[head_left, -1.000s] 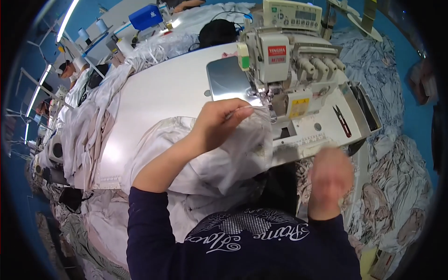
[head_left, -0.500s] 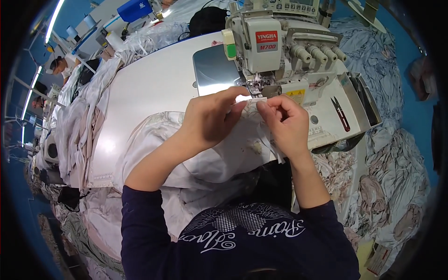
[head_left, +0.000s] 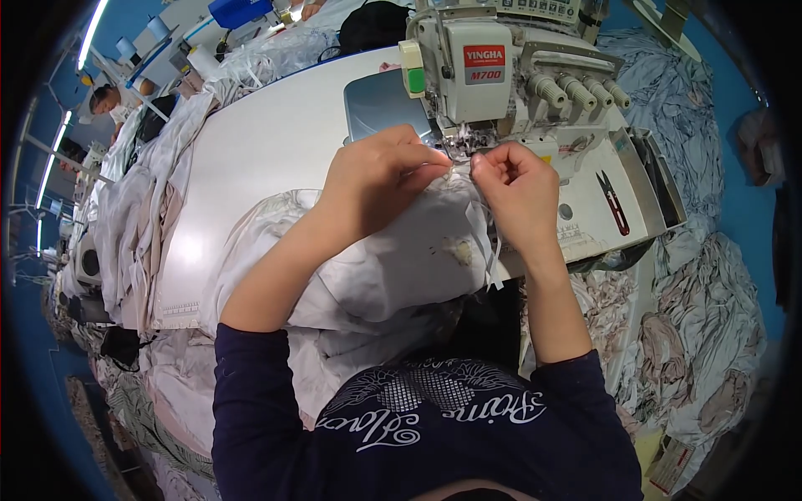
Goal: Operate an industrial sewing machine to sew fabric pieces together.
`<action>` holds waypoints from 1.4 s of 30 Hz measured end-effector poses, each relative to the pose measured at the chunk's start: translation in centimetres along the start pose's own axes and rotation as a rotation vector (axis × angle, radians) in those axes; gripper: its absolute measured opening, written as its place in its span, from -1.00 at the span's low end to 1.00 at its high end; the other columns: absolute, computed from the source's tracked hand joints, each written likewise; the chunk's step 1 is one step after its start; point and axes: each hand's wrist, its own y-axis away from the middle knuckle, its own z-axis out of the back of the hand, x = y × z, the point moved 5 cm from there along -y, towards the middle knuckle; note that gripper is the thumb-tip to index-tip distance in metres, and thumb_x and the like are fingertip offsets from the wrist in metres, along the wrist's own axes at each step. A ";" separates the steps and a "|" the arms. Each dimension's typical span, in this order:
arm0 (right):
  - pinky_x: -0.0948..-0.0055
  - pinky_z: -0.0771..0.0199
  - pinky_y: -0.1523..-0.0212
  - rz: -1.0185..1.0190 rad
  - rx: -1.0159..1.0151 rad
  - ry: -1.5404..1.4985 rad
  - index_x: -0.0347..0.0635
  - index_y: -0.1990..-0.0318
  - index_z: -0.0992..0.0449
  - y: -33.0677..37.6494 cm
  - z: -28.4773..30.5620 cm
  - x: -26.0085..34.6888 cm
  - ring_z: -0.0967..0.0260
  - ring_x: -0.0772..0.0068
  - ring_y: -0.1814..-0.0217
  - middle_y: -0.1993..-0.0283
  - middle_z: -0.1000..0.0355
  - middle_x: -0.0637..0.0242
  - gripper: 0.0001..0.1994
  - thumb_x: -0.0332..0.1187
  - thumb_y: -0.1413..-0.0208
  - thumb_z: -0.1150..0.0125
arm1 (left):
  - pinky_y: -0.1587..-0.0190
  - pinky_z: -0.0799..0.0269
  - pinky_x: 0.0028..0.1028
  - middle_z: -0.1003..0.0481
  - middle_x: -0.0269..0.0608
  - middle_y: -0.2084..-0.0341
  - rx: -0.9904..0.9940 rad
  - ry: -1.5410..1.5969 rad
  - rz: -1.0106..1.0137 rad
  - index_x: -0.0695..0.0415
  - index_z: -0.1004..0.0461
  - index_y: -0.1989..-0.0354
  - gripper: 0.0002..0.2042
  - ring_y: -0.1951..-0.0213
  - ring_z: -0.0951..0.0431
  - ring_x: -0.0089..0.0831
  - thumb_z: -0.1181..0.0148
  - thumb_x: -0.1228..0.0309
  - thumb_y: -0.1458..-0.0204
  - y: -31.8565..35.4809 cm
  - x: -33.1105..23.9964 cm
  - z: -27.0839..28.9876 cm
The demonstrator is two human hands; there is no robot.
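Thumb to forefinger, the left hand (head_left: 380, 179) and right hand (head_left: 520, 196) pinch the upper edge of a white cloth (head_left: 376, 275) just in front of the needle area of a sewing machine (head_left: 476, 92), as I watch remotely through the head camera. The white cloth lies bunched over the near edge of the table (head_left: 251, 159), below both wrists, and a narrow white strip (head_left: 494, 271) dangles at its right side. A second ago I had the right hand as a blur well off to the lower right, with the left hand alone at the edge; half a second ago both hands had met there, the left fingers spread wider than now. The fingertips now sit closer to the needle area, and the right hand covers most of a yellow label (head_left: 545, 159) that I could see more fully before. Red-handled snips (head_left: 614, 204) lie to the right, in the same spot on the machine's bed.

Of the lettering in my view, a red-and-grey plate (head_left: 484, 65) on the machine's front carries bold print, and the wearer's dark blue shirt (head_left: 334, 459) bears white script, upside down from this angle, beneath a dotted design.
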 end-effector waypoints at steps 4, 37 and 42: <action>0.72 -0.11 0.58 0.025 -0.019 0.034 -0.31 0.52 -0.43 -0.2 -0.1 0.0 -0.09 0.82 0.60 0.64 -0.28 0.57 -0.85 -0.43 0.01 -0.21 | 0.55 -0.34 -0.40 -0.40 -0.31 0.60 0.004 0.001 0.020 -0.05 -0.55 0.46 -0.97 0.55 -0.45 -0.29 -0.23 0.39 0.10 -0.2 0.2 0.0; 0.70 -0.32 0.60 -0.417 0.296 -0.538 -0.36 0.10 -0.39 7.5 -1.0 -3.2 -0.36 0.64 0.63 0.43 -0.44 0.33 -0.73 -0.37 -0.11 -0.15 | 0.33 -0.56 -0.46 -0.52 -0.31 0.30 0.076 -0.197 -0.530 0.13 -0.54 0.45 -0.81 0.25 -0.57 -0.35 -0.21 0.51 0.36 2.8 -4.3 0.5; 0.68 -0.31 0.60 -0.336 0.215 -0.538 -0.34 0.26 -0.47 7.1 -0.7 -3.7 -0.35 0.62 0.64 0.59 -0.41 0.37 -0.82 -0.37 -0.11 -0.14 | 0.32 -0.56 -0.48 -0.54 -0.32 0.32 0.076 -0.191 -0.509 0.15 -0.54 0.45 -0.82 0.24 -0.57 -0.36 -0.21 0.52 0.34 2.7 -4.3 0.6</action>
